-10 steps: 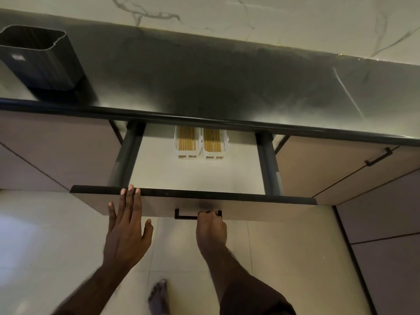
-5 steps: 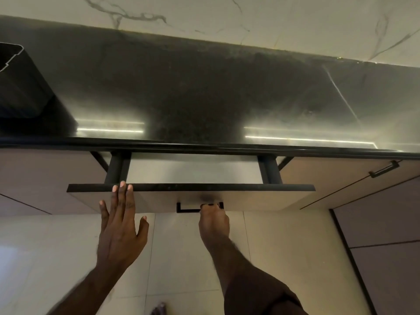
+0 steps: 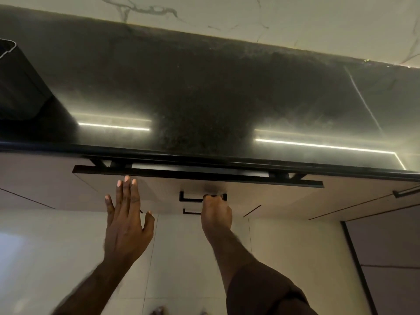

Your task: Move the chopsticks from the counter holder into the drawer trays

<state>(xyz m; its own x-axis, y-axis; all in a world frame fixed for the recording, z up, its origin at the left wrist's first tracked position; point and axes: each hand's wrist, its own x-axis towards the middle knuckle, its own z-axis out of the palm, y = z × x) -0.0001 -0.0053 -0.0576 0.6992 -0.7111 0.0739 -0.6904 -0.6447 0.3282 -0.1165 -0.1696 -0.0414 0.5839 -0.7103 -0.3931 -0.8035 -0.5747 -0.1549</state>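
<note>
The drawer (image 3: 261, 189) under the black counter (image 3: 204, 98) stands out only a narrow gap; its trays and the chopsticks are hidden inside. My right hand (image 3: 216, 212) grips the drawer's black handle (image 3: 191, 197). With straight fingers, my left hand (image 3: 127, 214) presses flat against the drawer front left of the handle. The dark counter holder (image 3: 20, 85) stands at the far left of the counter, and its inside cannot be seen.
A second black handle (image 3: 191, 211) shows just below, on the lower drawer. Cabinet doors flank the drawer, one with a handle (image 3: 406, 192) at the right. A pale tiled floor (image 3: 181, 258) lies below, and a marble wall (image 3: 250, 17) rises behind the counter.
The drawer has slid inward from wide open to a narrow gap, hiding the two white trays of chopsticks. Both hands moved forward with the drawer front.
</note>
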